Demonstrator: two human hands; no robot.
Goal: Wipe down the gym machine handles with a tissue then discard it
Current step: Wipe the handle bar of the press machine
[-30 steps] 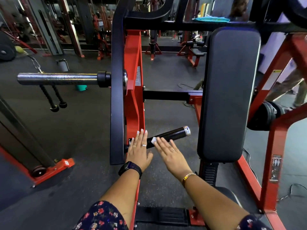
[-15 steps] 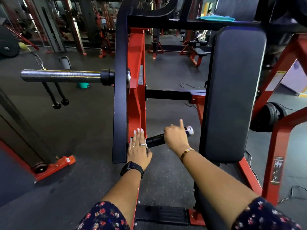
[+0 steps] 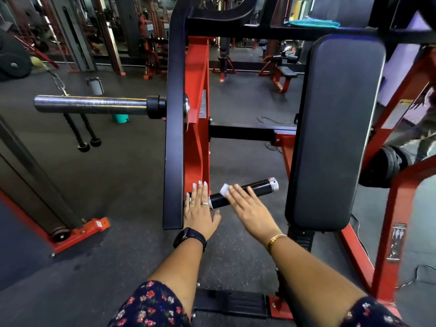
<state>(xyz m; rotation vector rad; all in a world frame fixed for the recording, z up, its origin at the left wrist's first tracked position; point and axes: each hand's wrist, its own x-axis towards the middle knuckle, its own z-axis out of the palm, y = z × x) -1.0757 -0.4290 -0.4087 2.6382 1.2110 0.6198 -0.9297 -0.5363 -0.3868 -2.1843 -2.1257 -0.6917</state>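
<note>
A black handle (image 3: 257, 186) with a silver end cap sticks out to the right from the red machine frame (image 3: 197, 142). My right hand (image 3: 251, 210) lies flat across the handle's middle, fingers straight, pressing a small white tissue (image 3: 224, 189) that shows past the fingertips. My left hand (image 3: 200, 208) rests flat with straight fingers on the frame at the handle's base, wearing rings and a black watch.
A tall black back pad (image 3: 335, 128) stands right of the handle. A black lever arm (image 3: 174, 128) carries a steel weight sleeve (image 3: 92, 105) pointing left. A teal cloth (image 3: 311, 22) lies on the top bar. Rope attachment (image 3: 87, 133) hangs at left over dark rubber floor.
My right hand slid out to the handle's tip with fingers curled round it, then came back toward the base and flattened over the tissue. My left hand stayed put.
</note>
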